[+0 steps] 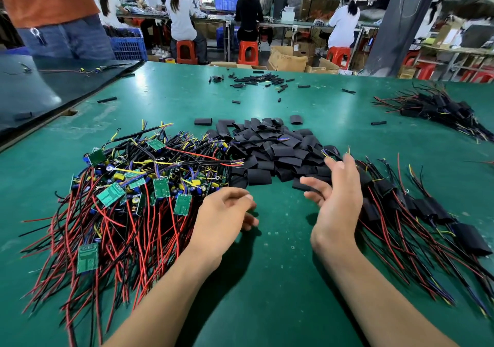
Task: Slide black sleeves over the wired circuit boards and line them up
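Hovering beside the wired circuit boards (160,187), the left hand (222,221) is hanging loosely curled, seemingly empty; the right hand (336,207) (fingers spread) is hanging near the black sleeves (270,154).

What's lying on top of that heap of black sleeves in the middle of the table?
Loose wire ends from the wired circuit boards lie across the black sleeves, mostly at the left edge. Anything buried under the heap is covered.

One camera sits on the person's head. It looks forward and down at the table (267,279). The left hand (222,221) and right hand (336,205) are close below it. The table's far edge shows high up.
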`<state>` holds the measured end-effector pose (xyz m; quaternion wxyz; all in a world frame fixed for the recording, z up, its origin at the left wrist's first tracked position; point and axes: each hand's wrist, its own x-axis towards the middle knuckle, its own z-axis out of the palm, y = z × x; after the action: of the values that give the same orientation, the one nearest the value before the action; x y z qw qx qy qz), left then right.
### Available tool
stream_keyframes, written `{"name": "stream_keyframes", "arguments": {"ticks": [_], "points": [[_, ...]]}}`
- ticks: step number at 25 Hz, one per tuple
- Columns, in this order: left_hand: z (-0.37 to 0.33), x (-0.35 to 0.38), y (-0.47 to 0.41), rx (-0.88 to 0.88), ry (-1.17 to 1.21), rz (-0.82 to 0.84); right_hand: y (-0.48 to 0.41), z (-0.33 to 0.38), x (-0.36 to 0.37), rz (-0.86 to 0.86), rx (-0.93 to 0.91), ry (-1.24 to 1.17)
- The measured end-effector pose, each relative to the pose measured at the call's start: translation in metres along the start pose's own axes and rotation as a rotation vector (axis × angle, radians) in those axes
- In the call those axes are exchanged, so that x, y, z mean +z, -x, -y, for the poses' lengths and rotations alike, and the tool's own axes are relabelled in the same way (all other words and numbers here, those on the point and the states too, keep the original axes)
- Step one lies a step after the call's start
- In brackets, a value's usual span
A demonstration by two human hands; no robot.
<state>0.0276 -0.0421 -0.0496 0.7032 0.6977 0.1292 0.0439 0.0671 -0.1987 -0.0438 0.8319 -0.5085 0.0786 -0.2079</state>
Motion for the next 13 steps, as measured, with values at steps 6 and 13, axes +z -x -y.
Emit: {"name": "stream_keyframes", "arguments": {"ticks": [6,13], "points": [[0.006,0.007,0.007,0.341,-0.473,-0.043,0.026,-0.026,0.02,0.408,-0.171,0.44],[0.006,0.0,-0.006,0.188,-0.21,-0.149,0.01,-0.023,0.078,0.692,-0.477,0.835]]}}
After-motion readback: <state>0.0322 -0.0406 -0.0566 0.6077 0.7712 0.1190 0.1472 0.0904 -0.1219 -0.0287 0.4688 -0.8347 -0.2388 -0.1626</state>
